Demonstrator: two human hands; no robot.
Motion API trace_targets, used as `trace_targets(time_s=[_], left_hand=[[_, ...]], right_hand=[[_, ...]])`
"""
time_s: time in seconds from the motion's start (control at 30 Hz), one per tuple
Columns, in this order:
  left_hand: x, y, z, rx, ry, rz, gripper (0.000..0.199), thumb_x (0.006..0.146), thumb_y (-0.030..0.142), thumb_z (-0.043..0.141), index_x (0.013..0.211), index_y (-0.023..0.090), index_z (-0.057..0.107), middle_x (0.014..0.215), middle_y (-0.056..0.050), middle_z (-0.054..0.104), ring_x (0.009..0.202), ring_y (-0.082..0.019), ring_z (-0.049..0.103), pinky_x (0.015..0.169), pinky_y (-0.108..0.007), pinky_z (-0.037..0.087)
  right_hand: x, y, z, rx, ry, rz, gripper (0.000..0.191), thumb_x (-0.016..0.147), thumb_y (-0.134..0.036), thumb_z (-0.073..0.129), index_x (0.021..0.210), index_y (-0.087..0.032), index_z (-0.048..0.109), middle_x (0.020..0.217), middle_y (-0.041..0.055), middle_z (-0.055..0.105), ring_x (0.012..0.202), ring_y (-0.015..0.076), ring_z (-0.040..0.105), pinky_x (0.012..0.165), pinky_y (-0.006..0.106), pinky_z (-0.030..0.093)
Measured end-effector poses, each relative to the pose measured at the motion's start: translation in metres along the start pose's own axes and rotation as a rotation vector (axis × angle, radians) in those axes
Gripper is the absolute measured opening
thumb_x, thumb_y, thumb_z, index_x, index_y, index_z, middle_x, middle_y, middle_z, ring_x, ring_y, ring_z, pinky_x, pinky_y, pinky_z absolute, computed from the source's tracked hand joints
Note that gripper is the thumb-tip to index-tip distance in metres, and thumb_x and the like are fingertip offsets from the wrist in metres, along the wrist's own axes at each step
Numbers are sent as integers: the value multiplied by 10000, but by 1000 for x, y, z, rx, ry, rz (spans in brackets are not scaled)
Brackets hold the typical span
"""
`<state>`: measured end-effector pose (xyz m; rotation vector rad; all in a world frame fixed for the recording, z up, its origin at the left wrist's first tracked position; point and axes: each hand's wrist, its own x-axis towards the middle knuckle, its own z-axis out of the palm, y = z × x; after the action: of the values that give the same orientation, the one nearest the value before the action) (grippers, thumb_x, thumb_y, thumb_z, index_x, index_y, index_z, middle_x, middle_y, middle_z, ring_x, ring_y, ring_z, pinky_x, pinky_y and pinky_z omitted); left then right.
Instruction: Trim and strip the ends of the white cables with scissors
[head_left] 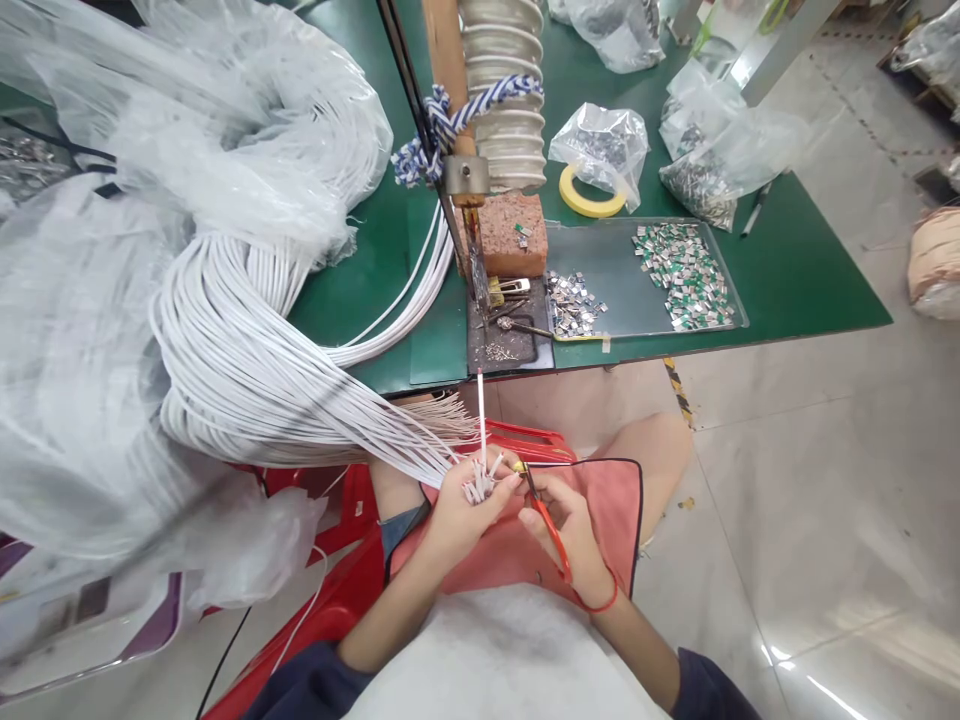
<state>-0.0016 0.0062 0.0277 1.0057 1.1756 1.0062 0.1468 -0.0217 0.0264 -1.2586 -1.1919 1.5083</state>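
My left hand (469, 505) is closed around the ends of a bundle of white cables (390, 430); the cut ends stick out past the thumb. One white cable (482, 410) stands up from the grip toward the bench edge. My right hand (566, 520) holds orange-handled scissors (553, 535), their blades pointing toward my left hand. A small yellow piece (519, 467) shows at the blades, close to the left fingertips; what it is I cannot make out. Both hands are above the red apron on my lap.
On the green table (810, 270), a soldering iron (478, 265) hangs beside a brick (514, 235). A clear tray (622, 320) carries many small connector boards. Yellow tape (592, 193) and plastic bags of parts (701, 165) lie behind it. Plastic-wrapped cable coils (300, 120) fill the left.
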Motion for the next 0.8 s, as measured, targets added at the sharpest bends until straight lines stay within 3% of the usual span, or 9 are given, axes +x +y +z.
trace_targets(time_s=[0.37,0.57,0.8], left_hand=[[-4,-8,-2,97,-34,43,127,829,225,626,719,165,607,887,-44,621,737,-149,591,680,-265,457],[-5,-12,-2,90,-46,32,104,847,241,616,772,172,595,884,-34,607,760,-151,579,702,-262,452],[-3,-8,-2,143,-91,87,119,865,220,596,761,165,585,872,-22,604,757,-131,574,699,-240,442]], right_hand=[[3,3,-2,4,4,40,267,775,-431,721,890,-192,691,755,40,694,636,170,606,662,293,556],[3,6,-8,14,-14,71,302,733,-357,771,964,-187,677,889,64,710,768,194,648,751,310,557],[4,4,-6,65,-4,100,268,730,-379,773,903,-188,698,844,60,725,766,201,657,754,310,559]])
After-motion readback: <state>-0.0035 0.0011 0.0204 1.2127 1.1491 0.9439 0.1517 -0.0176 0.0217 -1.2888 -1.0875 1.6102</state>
